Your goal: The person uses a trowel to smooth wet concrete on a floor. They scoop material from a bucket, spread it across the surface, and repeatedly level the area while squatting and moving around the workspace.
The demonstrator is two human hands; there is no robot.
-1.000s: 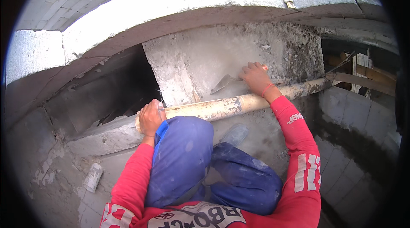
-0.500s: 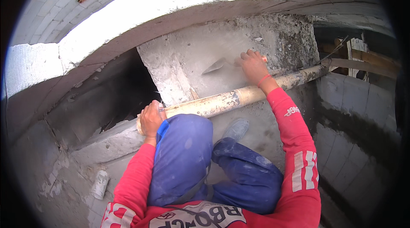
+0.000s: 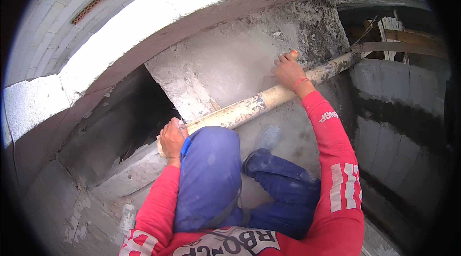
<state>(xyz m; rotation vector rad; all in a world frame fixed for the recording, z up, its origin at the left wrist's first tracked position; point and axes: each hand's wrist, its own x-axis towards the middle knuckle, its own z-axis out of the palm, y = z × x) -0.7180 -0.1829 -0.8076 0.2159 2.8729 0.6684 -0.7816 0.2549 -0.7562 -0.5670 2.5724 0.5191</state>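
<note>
A long, round, cream-coloured pole [image 3: 240,114], flaked and stained dark in places, lies slantwise across the concrete. My left hand [image 3: 173,140] is closed around its near left end, beside my knee. My right hand [image 3: 288,72] is closed on a trowel [image 3: 294,54]; the end of its handle sticks out above my fist. The trowel's blade is blurred and mostly hidden at the near side of the hand, close to the pole. Beyond the pole spreads a grey, dusty concrete slab [image 3: 221,64], smooth in the middle and rough at its far right.
A dark opening [image 3: 137,112] gapes left of the slab. A pale block wall [image 3: 144,21] curves across the far side. Wooden boards [image 3: 408,47] stand at the right, above a block-walled drop [image 3: 394,107]. My shoe [image 3: 269,137] rests on the concrete nearer than the pole.
My right hand has turned and drawn the trowel nearer to the pole; its blade, plain before, is now blurred. My left hand stays on the pole's end. The whole view has shifted slightly.
</note>
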